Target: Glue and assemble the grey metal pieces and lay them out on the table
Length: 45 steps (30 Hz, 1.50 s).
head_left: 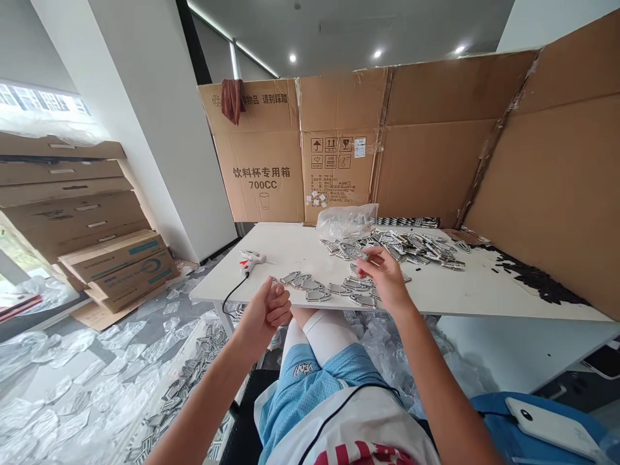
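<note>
My left hand [269, 307] is closed in front of the table's near edge, thumb up against curled fingers. Whatever it may hold is too small to make out. Over the table, my right hand [385, 276] has its thumb and fingertips drawn together beside the heap of small metal-and-black frame-like pieces [416, 247]; a thing in the pinch cannot be made out. Between my hands lie several loose pieces [317, 295] of the same kind. To their left, a white glue gun [252, 259] with a red-orange part rests on the white table [285, 242].
Cardboard panels [431, 148] wall the table's back and right. A clear plastic bag [346, 221] lies behind the heap; black strips [542, 281] lie at right. Boxes [130, 265], plastic wrap [62, 387] and more pieces [179, 394] cover floor at left. A white power bank-like device [552, 423] sits on a blue stool.
</note>
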{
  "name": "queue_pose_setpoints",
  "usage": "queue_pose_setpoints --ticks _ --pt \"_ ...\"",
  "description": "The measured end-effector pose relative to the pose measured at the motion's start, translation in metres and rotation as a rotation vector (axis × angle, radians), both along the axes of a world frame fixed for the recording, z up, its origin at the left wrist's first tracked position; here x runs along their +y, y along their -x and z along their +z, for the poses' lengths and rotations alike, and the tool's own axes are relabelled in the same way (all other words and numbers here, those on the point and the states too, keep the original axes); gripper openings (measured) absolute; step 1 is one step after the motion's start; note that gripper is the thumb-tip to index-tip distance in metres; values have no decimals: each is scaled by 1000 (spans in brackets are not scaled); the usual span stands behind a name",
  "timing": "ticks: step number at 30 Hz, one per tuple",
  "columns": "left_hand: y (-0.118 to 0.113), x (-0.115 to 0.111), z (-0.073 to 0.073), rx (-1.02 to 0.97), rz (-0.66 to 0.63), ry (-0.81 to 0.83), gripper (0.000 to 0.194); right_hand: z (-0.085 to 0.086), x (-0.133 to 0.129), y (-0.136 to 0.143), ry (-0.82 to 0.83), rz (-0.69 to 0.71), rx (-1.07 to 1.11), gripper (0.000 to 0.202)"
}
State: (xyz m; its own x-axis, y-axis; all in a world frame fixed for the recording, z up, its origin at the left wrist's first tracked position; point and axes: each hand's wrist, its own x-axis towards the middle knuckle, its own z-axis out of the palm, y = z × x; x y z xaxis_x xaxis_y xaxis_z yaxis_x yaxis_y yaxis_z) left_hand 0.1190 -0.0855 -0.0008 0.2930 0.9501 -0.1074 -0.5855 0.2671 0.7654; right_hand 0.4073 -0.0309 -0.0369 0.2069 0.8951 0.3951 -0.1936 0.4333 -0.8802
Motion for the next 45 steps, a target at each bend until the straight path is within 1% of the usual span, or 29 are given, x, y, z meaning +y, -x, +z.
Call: queue_pose_setpoints --ticks 2,4,6,7,9,11,13,15,19,23,26,32,38,41,45 --pt "0 1 3 -14 -3 24 30 3 -7 17 20 97 -44 42" --pt "0 0 5 -6 7 31 18 5 -13 28 33 195 -89 41" --pt "-2 -2 7 41 50 11 7 6 -18 36 30 273 -116 40" --pt "-3 -4 8 86 77 -15 4 7 -20 38 24 303 -121 39" --pt "-5 -8 9 210 106 -90 15 8 -24 42 13 348 -130 37" --pt "-7 -11 9 334 87 -167 28 9 -26 45 15 373 -136 36" --pt "-8 -13 9 411 53 -213 36 10 -26 47 23 376 -139 37" --pt "-9 -13 7 441 43 -231 41 9 -26 48 26 368 -136 38" --pt "-7 -10 2 405 70 -234 47 8 -25 49 32 366 -133 40" --pt "-4 -8 0 390 78 -189 53 8 -26 49 33 369 -154 39" --pt "-3 -8 1 395 65 -182 53 8 -26 49 37 374 -156 37" --pt "-6 -8 1 363 -1 -204 50 7 -25 49 50 373 -161 36" --pt "-5 -6 -1 400 40 -170 55 8 -27 49 41 375 -175 38" --pt "-4 -5 -2 414 46 -193 57 8 -28 51 40 378 -187 38" --pt "-4 -3 -5 427 36 -218 54 7 -27 54 36 399 -206 39"
